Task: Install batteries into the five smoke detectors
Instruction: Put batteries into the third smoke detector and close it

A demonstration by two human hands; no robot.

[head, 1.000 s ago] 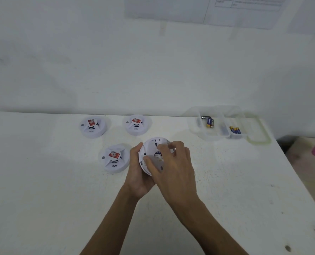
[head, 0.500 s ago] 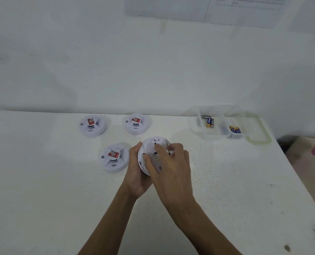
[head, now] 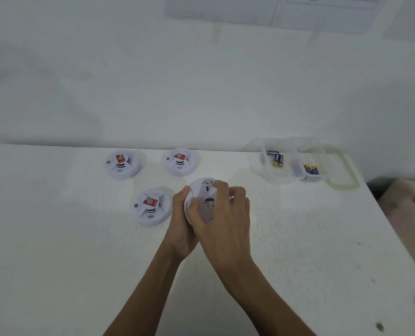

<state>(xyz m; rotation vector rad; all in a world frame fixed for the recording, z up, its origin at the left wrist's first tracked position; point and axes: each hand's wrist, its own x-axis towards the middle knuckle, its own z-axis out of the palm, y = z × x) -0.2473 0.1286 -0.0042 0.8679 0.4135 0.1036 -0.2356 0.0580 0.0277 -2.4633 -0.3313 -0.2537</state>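
Near the middle of a white bench (head: 56,263) a smoke detector (head: 202,190) is held back-face up, gripped at its left rim by the left hand (head: 181,221) and clasped over by the right hand (head: 228,214). Batteries (head: 278,160) are kept toward the far right corner, nearer the right hand.

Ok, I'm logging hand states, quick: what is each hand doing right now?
Left hand: grips the detector by its left edge.
Right hand: fingers curled over the same detector's back, holding it.
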